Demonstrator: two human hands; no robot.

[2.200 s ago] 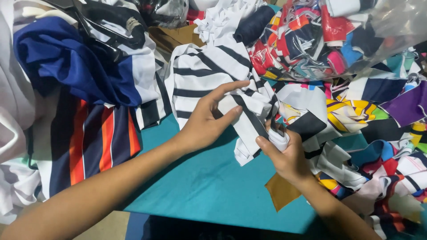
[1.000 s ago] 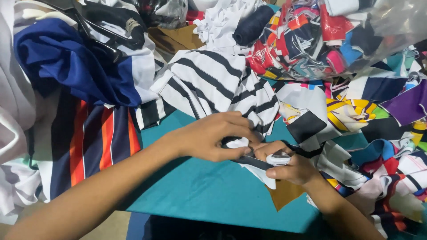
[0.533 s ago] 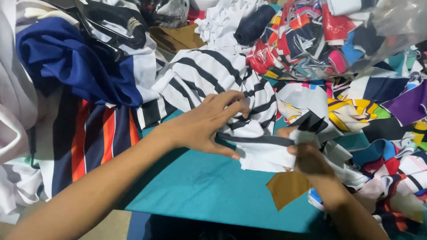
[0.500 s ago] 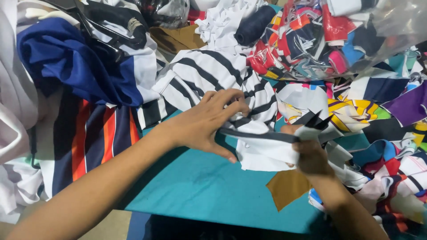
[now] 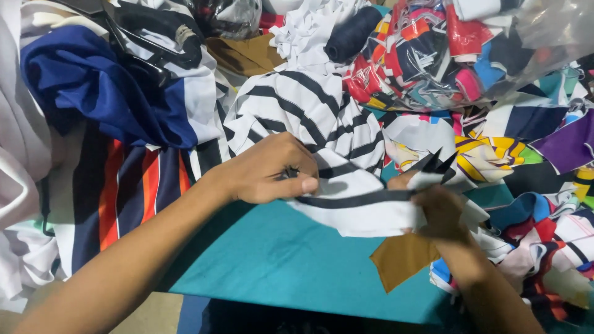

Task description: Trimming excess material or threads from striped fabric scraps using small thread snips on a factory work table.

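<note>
1. A large clear plastic bag (image 5: 470,55) lies at the top right – crinkled, glossy, stuffed with fabric scraps in red, pink, blue, navy and white.
2. A smaller clear plastic bag (image 5: 232,15) sits at the top centre edge – shiny, with dark contents that are hard to make out.
3. A small pale rectangular label (image 5: 184,35) shows on a black garment at the top left.
</note>
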